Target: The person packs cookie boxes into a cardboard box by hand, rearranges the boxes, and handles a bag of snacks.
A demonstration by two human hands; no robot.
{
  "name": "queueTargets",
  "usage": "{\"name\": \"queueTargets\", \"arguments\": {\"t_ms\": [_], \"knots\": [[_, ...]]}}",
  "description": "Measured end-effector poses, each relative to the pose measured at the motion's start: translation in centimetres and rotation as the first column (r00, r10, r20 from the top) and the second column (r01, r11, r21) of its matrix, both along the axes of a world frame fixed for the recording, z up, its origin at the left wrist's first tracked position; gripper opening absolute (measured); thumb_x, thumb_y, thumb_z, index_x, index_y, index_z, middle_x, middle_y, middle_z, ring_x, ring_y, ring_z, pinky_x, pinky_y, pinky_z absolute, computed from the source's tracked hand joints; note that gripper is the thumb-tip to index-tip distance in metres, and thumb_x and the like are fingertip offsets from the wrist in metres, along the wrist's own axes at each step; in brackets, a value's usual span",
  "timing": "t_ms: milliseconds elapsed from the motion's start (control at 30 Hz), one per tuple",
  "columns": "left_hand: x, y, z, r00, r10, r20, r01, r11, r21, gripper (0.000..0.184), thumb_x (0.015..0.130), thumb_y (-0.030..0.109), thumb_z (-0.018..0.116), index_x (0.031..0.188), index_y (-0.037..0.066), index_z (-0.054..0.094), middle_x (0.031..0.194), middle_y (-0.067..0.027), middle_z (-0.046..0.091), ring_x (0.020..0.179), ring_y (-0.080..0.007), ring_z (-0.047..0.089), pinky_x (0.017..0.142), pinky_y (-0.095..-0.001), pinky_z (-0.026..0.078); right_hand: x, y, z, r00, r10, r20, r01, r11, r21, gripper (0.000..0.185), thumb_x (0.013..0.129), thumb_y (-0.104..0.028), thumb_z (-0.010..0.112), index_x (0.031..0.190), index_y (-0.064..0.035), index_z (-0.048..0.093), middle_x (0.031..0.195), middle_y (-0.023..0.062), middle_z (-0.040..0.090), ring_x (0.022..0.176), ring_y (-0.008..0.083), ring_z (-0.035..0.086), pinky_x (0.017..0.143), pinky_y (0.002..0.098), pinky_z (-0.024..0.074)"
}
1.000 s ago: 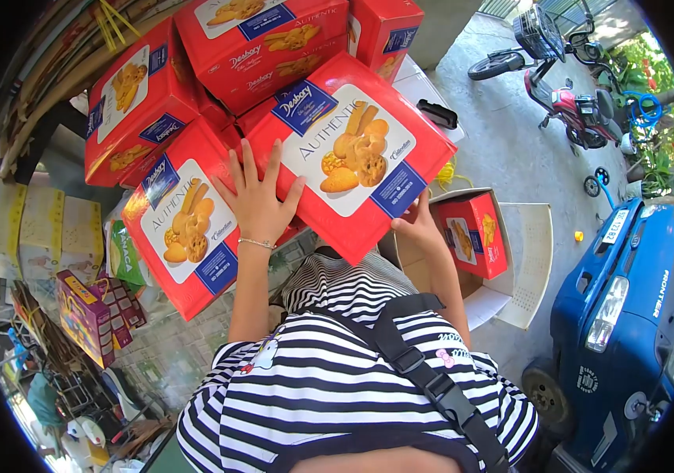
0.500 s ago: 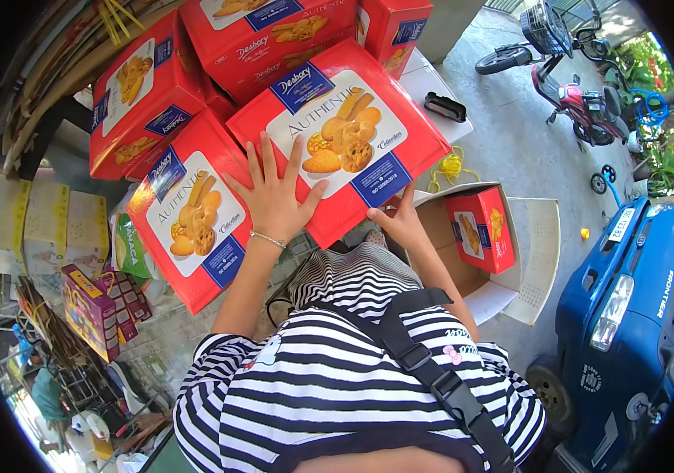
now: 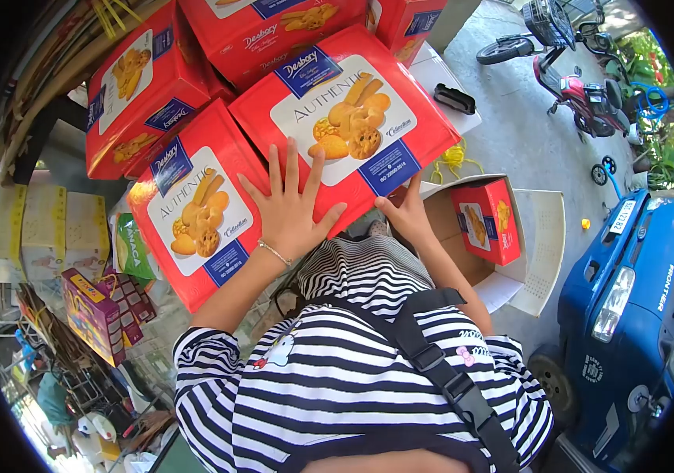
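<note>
A red Desbory cookie box (image 3: 431, 118) lies label side up in front of me, with a picture of biscuits on its top. My left hand (image 3: 294, 213) is spread flat on its near left part, fingers stretched out. At the near right edge, under the blue strip, my right hand (image 3: 409, 211) grips the box, its thumb on the near side and some fingers hidden. A second red cookie box (image 3: 230, 162) with the same label sits tilted beside it on the left, close to my left wrist.
More red boxes (image 3: 234, 51) are stacked behind. An open carton (image 3: 522, 213) on the right holds a small red box (image 3: 487, 221). Yellow string (image 3: 453, 160) lies near it. A blue truck (image 3: 629, 292) and a bicycle (image 3: 542, 51) stand farther right; pale yellow-and-white boxes (image 3: 45, 229) at left.
The front cookie box has shifted slightly away from me and to the right. My left hand sits a little nearer its close edge; my right hand stays at the near right edge.
</note>
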State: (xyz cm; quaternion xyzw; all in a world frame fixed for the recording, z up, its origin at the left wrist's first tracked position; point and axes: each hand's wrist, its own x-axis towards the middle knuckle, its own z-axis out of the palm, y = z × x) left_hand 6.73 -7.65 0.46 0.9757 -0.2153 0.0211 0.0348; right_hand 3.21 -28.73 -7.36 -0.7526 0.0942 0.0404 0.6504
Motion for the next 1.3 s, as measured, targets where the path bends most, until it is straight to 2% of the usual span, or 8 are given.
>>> {"name": "queueTargets", "arguments": {"t_ms": [367, 633, 733, 933, 1067, 1100, 1167, 1300], "knots": [[-0.7, 0.7, 0.5, 0.992, -0.107, -0.066, 0.096, 0.984, -0.153, 0.085, 0.074, 0.060, 0.048, 0.140, 0.016, 0.018, 0.145, -0.0197, 0.003, 0.133, -0.0392, 0.000, 0.090, -0.0722, -0.003, 1.6, 2.5, -0.1, 0.996, -0.032, 0.086, 0.048, 0.982, -0.185, 0.115, 0.076, -0.031, 0.066, 0.125, 0.0025, -0.032, 0.094, 0.0176, 0.061, 0.079, 0.0229, 0.062, 0.073, 0.0299, 0.0497], [-0.2, 1.1, 0.8, 0.987, -0.149, -0.061, 0.138, 0.977, -0.160, 0.089, 0.068, 0.049, 0.061, 0.140, 0.017, 0.020, 0.145, -0.0188, 0.004, 0.133, -0.0384, 0.002, 0.092, -0.0712, -0.001, 1.0, 3.5, 0.6, 0.998, -0.056, -0.016, 0.056, 0.998, -0.004, 0.112, 0.079, -0.031, 0.064, 0.125, 0.0021, -0.033, 0.095, 0.0170, 0.060, 0.080, 0.0201, 0.061, 0.070, 0.0281, 0.0490], [0.6, 0.9, 0.6, 0.991, -0.134, -0.012, 0.131, 0.981, -0.144, 0.095, 0.064, 0.047, 0.065, 0.140, 0.015, 0.018, 0.145, -0.0198, 0.005, 0.133, -0.0385, 0.003, 0.094, -0.0695, 0.001, 0.6, 4.6, 2.3, 0.996, -0.020, -0.084, 0.036, 0.981, 0.190, 0.106, 0.085, -0.030, 0.056, 0.121, -0.0005, -0.039, 0.083, 0.0133, 0.061, 0.062, 0.0161, 0.058, 0.058, 0.0266, 0.0482], [1.1, 0.0, 1.0, 0.983, -0.182, 0.021, 0.183, 0.970, -0.158, 0.103, 0.064, 0.058, 0.062, 0.141, 0.011, 0.012, 0.144, -0.0212, 0.007, 0.133, -0.0392, 0.006, 0.099, -0.0626, 0.006, -0.7, 3.5, 2.1, 0.996, 0.083, -0.036, -0.077, 0.988, 0.136, 0.095, 0.090, -0.033, 0.046, 0.122, -0.0042, -0.039, 0.071, 0.0159, 0.058, 0.057, 0.0191, 0.057, 0.053, 0.0286, 0.0482], [0.2, -1.6, 1.9, 0.959, -0.284, 0.000, 0.262, 0.884, -0.387, 0.098, 0.067, 0.047, 0.067, 0.139, 0.005, 0.015, 0.143, -0.0218, 0.012, 0.132, -0.0389, 0.012, 0.101, -0.0572, 0.011, -2.4, 0.6, 0.9, 0.997, 0.076, -0.018, -0.072, 0.982, 0.173, 0.077, 0.091, -0.032, 0.044, 0.138, -0.0059, -0.011, 0.071, 0.0137, 0.059, 0.066, 0.0192, 0.060, 0.064, 0.0306, 0.0491], [-0.1, -2.5, 2.1, 0.944, -0.330, -0.028, 0.266, 0.807, -0.527, 0.095, 0.068, 0.042, 0.068, 0.138, 0.003, 0.016, 0.142, -0.0221, 0.014, 0.131, -0.0388, 0.015, 0.103, -0.0537, 0.012, -3.2, -0.3, 0.9, 0.997, -0.015, -0.070, 0.031, 0.973, 0.228, 0.056, 0.090, -0.032, 0.045, 0.135, -0.0042, 0.026, 0.073, 0.0121, 0.060, 0.071, 0.0179, 0.061, 0.068, 0.0307, 0.0487], [-0.9, -5.3, 2.3, 0.887, -0.443, -0.132, 0.204, 0.632, -0.748, 0.079, 0.071, 0.029, 0.067, 0.132, -0.001, 0.027, 0.136, -0.0207, 0.029, 0.127, -0.0354, 0.027, 0.105, -0.0455, 0.016, -4.2, -2.8, -1.4, 0.996, -0.055, -0.067, 0.067, 0.976, 0.206, 0.041, 0.089, -0.032, 0.048, 0.118, -0.0023, 0.048, 0.075, 0.0105, 0.061, 0.072, 0.0162, 0.061, 0.067, 0.0301, 0.0486], [-1.7, -14.5, 0.4, 0.793, -0.607, -0.047, 0.316, 0.477, -0.820, 0.046, 0.075, 0.017, 0.063, 0.115, 0.002, 0.048, 0.121, -0.0161, 0.049, 0.115, -0.0318, 0.044, 0.100, -0.0403, 0.027, -8.1, -8.7, -3.1, 0.946, -0.289, -0.147, 0.302, 0.950, 0.076, 0.038, 0.082, -0.029, 0.058, 0.109, -0.0019, 0.055, 0.079, 0.0088, 0.063, 0.072, 0.0140, 0.059, 0.067, 0.0289, 0.0482]]}}
